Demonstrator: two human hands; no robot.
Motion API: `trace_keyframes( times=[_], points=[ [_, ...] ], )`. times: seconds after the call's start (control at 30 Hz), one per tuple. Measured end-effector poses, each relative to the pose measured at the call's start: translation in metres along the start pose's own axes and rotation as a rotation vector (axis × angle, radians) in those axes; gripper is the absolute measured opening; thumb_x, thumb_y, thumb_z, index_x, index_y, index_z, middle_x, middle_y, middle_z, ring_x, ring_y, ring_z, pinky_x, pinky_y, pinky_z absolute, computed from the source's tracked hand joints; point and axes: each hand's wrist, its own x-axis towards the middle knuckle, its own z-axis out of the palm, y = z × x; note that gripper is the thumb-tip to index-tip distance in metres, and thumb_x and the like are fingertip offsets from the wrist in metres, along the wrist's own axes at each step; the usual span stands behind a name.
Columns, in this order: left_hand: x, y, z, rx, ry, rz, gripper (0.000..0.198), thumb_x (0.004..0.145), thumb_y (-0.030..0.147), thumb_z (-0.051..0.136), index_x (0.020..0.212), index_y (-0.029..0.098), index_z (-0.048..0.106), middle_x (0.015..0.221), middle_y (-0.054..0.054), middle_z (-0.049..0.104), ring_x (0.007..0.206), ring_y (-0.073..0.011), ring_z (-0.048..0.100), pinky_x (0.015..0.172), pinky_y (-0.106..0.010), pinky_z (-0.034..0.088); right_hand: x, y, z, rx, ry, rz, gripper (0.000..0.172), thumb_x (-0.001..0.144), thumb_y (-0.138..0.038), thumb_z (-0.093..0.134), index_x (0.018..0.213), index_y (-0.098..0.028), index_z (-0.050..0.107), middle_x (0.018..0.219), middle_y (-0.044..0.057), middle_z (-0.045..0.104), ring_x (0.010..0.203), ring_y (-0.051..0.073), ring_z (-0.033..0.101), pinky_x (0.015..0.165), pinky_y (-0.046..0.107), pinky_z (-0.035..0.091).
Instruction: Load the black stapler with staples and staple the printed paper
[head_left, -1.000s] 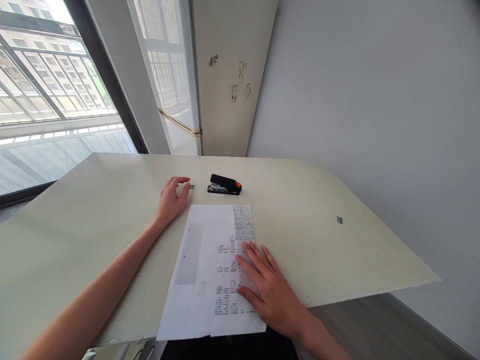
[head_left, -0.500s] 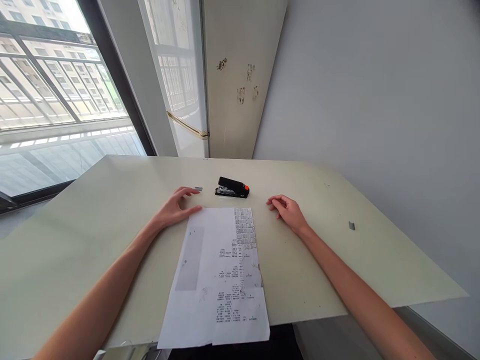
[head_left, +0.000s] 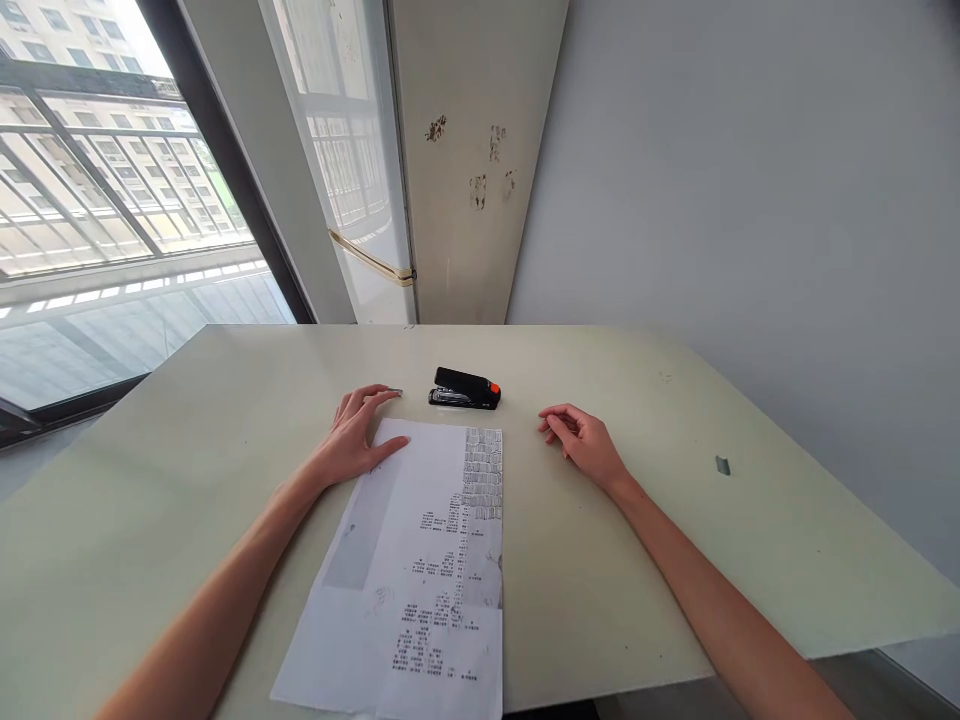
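Note:
Printed white paper sheets (head_left: 420, 530) lie on the pale table, their near edge reaching the table's front. My left hand (head_left: 360, 435) rests at the far left corner of the paper, thumb on the sheet and fingers stretched apart. Its index fingertip is at a small grey strip (head_left: 395, 392), perhaps staples. Beyond the paper sits a black stapler (head_left: 465, 389) with an orange-red part at its right end, touched by neither hand. My right hand (head_left: 581, 437) lies on the table to the right of the paper, its fingers loosely curled with nothing visible in them.
A small grey piece (head_left: 722, 465) lies on the right part of the table (head_left: 622, 560). Behind the table stands a fridge (head_left: 465, 250) with a gold handle. A grey wall (head_left: 712, 200) is at the right, a window (head_left: 112, 200) at the left.
The paper has turned slightly, its near end swinging left. My left hand's thumb has shifted further onto the sheet. The right hand stays nearly as it was; the view has tilted a little.

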Motion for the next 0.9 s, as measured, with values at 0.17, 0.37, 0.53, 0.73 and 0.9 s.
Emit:
trace_keyframes(
  times=[0.17,0.37,0.53,0.73,0.9],
  points=[
    [-0.005,0.006,0.003,0.127,-0.022,0.073,0.058,0.105,0.053,0.049,0.158,0.030,0.041,0.165,-0.013,0.037,0.151,-0.0371,0.034,0.124,-0.061,0.030,-0.002,0.000,0.000,-0.033,-0.010,0.012,0.045,0.095,-0.061,0.060,0.107,-0.020,0.073,0.098,0.011,0.077,0.082,0.021,0.069,0.052,0.027,0.048],
    [-0.005,0.011,0.006,0.165,-0.022,0.088,0.059,0.108,0.049,0.042,0.162,0.027,0.035,0.166,-0.015,0.038,0.154,-0.0358,0.031,0.124,-0.059,0.031,0.000,0.000,0.002,-0.074,-0.010,-0.001,0.040,0.097,-0.057,0.059,0.106,-0.021,0.074,0.096,0.008,0.077,0.081,0.019,0.068,0.066,0.030,0.053],
    [-0.004,0.011,0.005,0.141,-0.020,0.066,0.056,0.108,0.047,0.041,0.160,0.027,0.036,0.163,-0.014,0.040,0.152,-0.0345,0.035,0.123,-0.058,0.033,0.002,0.000,0.004,-0.094,-0.007,-0.021,0.036,0.097,-0.051,0.058,0.106,-0.021,0.074,0.095,0.008,0.078,0.079,0.019,0.068,0.073,0.034,0.055],
    [-0.003,0.010,-0.001,-0.006,0.069,0.019,0.053,0.106,0.051,0.047,0.153,0.027,0.045,0.158,-0.012,0.048,0.149,-0.0313,0.041,0.125,-0.054,0.034,0.003,-0.001,0.006,-0.115,0.002,-0.041,0.033,0.098,-0.049,0.055,0.105,-0.022,0.075,0.093,0.007,0.079,0.075,0.019,0.068,0.071,0.033,0.055],
    [-0.002,0.016,-0.008,-0.023,0.208,-0.118,0.039,0.106,0.050,0.043,0.124,0.027,0.069,0.142,-0.008,0.064,0.134,-0.0289,0.058,0.117,-0.048,0.043,0.004,-0.001,0.008,-0.138,0.012,-0.042,0.030,0.098,-0.045,0.055,0.104,-0.024,0.075,0.092,0.006,0.079,0.075,0.019,0.067,0.071,0.033,0.054]
  ],
)
